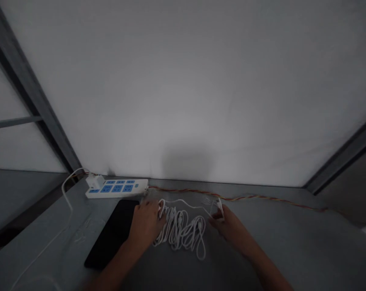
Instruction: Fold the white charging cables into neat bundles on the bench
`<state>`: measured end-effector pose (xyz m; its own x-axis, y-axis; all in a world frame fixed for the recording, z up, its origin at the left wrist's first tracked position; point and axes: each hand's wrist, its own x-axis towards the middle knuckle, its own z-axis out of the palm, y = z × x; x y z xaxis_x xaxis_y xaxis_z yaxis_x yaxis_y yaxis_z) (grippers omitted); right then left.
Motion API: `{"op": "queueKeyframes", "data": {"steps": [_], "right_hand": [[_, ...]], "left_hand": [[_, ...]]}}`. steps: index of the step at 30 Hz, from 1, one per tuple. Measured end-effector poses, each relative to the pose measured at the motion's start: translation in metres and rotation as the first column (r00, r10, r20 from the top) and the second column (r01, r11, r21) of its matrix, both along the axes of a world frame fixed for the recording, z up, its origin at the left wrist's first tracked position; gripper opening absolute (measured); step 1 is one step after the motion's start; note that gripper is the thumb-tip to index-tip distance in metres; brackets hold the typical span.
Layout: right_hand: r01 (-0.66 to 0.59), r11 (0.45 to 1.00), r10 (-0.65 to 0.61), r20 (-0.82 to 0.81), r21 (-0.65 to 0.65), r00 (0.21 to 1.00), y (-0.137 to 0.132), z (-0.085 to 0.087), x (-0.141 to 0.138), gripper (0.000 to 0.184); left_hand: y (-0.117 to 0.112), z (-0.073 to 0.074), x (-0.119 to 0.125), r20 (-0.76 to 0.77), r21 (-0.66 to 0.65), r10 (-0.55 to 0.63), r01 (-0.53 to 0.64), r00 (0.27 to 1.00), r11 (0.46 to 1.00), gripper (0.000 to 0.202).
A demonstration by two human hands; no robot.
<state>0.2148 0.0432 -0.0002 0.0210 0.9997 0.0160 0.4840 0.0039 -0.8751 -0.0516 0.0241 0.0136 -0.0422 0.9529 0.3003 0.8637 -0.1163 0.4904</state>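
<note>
As the left hand (145, 224) clasps white cable (179, 234), the right hand (231, 230) pinches its plug (220, 208).

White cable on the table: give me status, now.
Left hand on the coiled white cable. Right hand at its far end, grip unclear. Black slab beside left hand, power strip behind; neither blocking.

A long plastic power strip (116, 188) lies at the back edge of the worktop (261, 250), on the left side. A flat, thin slab (110, 234) lies just in front of it. A pile of looped cable (179, 232) lies right of the slab. A twisted wire (240, 198) runs right along the back edge.
</note>
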Motion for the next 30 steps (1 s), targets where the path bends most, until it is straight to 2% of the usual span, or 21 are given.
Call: {"op": "queueKeyframes", "data": {"steps": [3,7,11,14,17,19,20,22,24,25,27,30], "right_hand": [[-0.033,0.999,0.035,-0.065,0.041,0.997,0.001,0.006,0.000,0.021],[-0.068,0.998,0.068,-0.305,0.013,0.950,-0.004,0.022,-0.002,0.037],[-0.135,0.983,0.181,-0.566,0.123,0.804,-0.015,0.032,-0.006,0.039],[-0.233,0.957,0.289,-0.673,0.175,0.681,-0.022,0.034,-0.011,0.037],[-0.308,0.937,0.318,-0.775,0.167,0.546,-0.031,0.040,-0.016,0.038],[-0.319,0.940,0.266,-0.846,0.122,0.462,-0.038,0.044,-0.018,0.032],[-0.320,0.943,0.230,-0.871,0.090,0.433,-0.040,0.045,-0.019,0.031],[-0.318,0.948,0.164,-0.897,0.027,0.411,-0.044,0.047,-0.018,0.034],[-0.307,0.951,0.108,-0.899,-0.031,0.424,-0.044,0.047,-0.016,0.035],[-0.302,0.951,0.082,-0.898,-0.059,0.432,-0.044,0.047,-0.015,0.036],[-0.310,0.946,0.044,-0.909,-0.095,0.413,-0.042,0.046,-0.015,0.036],[-0.373,0.921,0.011,-0.949,-0.113,0.314,-0.038,0.046,-0.017,0.043]], "left_hand": [[-0.001,0.000,0.002,-0.048,-0.024,-0.003,0.002,0.999,1.000,0.001],[0.002,-0.003,0.002,-0.045,-0.048,0.019,-0.021,0.999,0.999,0.007],[0.004,-0.003,0.002,0.031,-0.060,0.007,-0.005,1.000,0.998,0.015],[0.001,0.002,0.007,0.128,-0.065,-0.036,0.045,0.991,0.997,0.023],[-0.008,0.006,0.016,0.312,-0.083,-0.081,0.112,0.947,0.990,0.022],[-0.014,0.006,0.024,0.523,-0.110,-0.107,0.192,0.846,0.975,0.018],[-0.016,0.004,0.027,0.637,-0.127,-0.119,0.255,0.762,0.959,0.017],[-0.021,0.000,0.033,0.824,-0.126,-0.132,0.406,0.551,0.905,0.020],[-0.023,-0.004,0.037,0.930,-0.085,-0.120,0.520,0.348,0.850,0.027],[-0.025,-0.006,0.039,0.956,-0.060,-0.107,0.541,0.272,0.839,0.030],[-0.027,-0.008,0.042,0.983,-0.037,-0.066,0.538,0.170,0.842,0.036],[-0.030,-0.004,0.047,0.997,-0.076,0.056,0.499,0.055,0.863,0.044]]}}
